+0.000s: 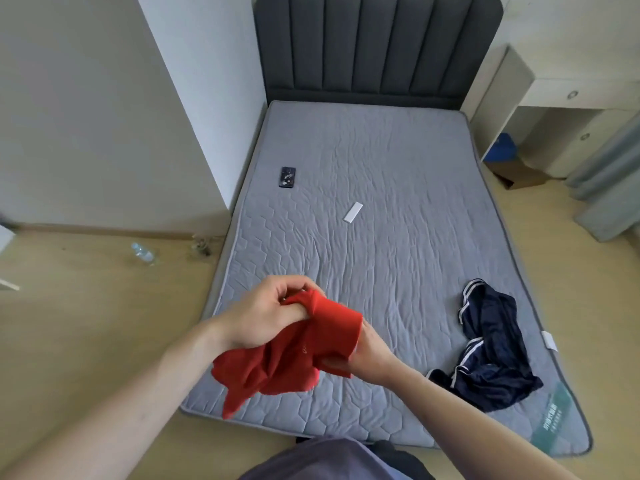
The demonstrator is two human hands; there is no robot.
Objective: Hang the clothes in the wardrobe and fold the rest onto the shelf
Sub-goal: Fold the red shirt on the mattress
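Observation:
A crumpled red garment (277, 362) hangs in the air over the near left corner of the grey mattress (363, 188). My left hand (270, 310) grips its upper edge with curled fingers. My right hand (363, 351) holds its right side, with the fingers partly hidden under the cloth. A dark blue garment with white stripes (488, 351) lies bunched on the mattress near the right front corner, apart from both hands.
A dark phone (287, 177) and a small white flat object (353, 212) lie on the mattress. A plastic bottle (143, 253) lies on the wooden floor at left. A padded headboard (377, 46) is at the back, and a white desk (568, 98) stands at right.

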